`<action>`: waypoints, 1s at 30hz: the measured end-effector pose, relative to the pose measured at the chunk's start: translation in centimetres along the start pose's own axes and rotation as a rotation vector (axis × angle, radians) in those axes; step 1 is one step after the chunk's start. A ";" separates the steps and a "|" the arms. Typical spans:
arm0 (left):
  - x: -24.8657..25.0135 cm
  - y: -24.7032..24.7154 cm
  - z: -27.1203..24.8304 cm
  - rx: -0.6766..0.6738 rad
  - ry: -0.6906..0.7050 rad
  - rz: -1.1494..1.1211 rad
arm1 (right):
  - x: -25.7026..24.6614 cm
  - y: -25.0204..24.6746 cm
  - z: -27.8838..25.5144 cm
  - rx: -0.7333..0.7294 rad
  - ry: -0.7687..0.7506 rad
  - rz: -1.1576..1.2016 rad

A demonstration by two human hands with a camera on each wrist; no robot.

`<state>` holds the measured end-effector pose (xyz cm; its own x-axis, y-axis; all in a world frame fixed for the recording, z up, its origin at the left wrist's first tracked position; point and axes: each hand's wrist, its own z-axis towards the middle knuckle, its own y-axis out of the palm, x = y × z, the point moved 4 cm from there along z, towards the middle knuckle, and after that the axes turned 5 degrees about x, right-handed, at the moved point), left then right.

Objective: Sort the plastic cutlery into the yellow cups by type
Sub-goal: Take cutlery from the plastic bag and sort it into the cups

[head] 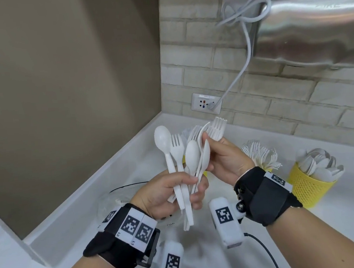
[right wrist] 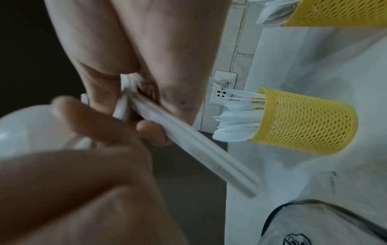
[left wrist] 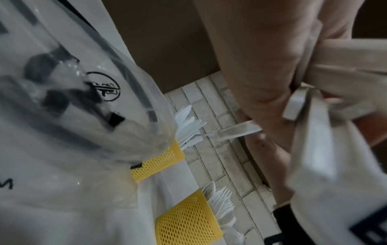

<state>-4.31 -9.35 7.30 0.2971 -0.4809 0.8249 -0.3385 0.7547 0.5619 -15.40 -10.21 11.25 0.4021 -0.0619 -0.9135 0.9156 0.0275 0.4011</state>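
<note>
My left hand (head: 177, 190) grips a mixed bunch of white spoons and forks (head: 179, 155) by their handles, heads up, above the counter. My right hand (head: 213, 149) holds a small stack of forks (head: 217, 127), and its thumb rests against the spoon bowls of the bunch. In the right wrist view the fork handles (right wrist: 188, 144) run out from between the curled fingers (right wrist: 150, 131). Three yellow mesh cups stand on the counter: one with spoons (head: 308, 186), one with forks (head: 260, 154) behind my right wrist, and one with knives (right wrist: 303, 122), mostly hidden by my hands in the head view.
A clear plastic bag (left wrist: 62, 99) lies on the white counter (head: 91, 198) under my left hand. A brick wall with a socket (head: 206, 104) and cable runs behind. A steel appliance (head: 312, 25) hangs at the upper right, and a brown wall closes the left.
</note>
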 end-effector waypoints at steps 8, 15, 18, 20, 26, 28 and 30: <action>0.4 -0.7 -0.5 0.100 0.017 0.070 | -0.8 -0.8 1.2 0.070 -0.071 0.054; 0.2 -1.1 -0.7 0.198 0.050 0.147 | -3.0 -1.6 1.5 0.131 -0.192 0.071; 0.3 -1.4 -0.8 0.220 0.052 0.177 | -4.2 -2.2 1.4 0.235 -0.299 0.141; 0.2 -1.8 -1.0 0.236 0.046 0.190 | -5.2 -2.8 1.3 0.310 -0.357 0.171; 0.2 -2.8 -0.9 0.353 0.044 0.346 | -7.9 -2.7 1.0 0.364 -0.638 0.007; 0.2 -2.7 -0.7 0.394 0.053 0.375 | -7.5 -2.4 1.0 0.384 -0.604 -0.131; 0.2 -2.2 -0.4 0.440 0.065 0.418 | -6.5 -2.2 0.9 0.422 -0.554 -0.240</action>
<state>-3.08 -10.95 6.22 0.1081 -0.1449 0.9835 -0.7714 0.6118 0.1750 -20.05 -10.75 16.40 0.0294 -0.5159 -0.8561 0.8558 -0.4296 0.2883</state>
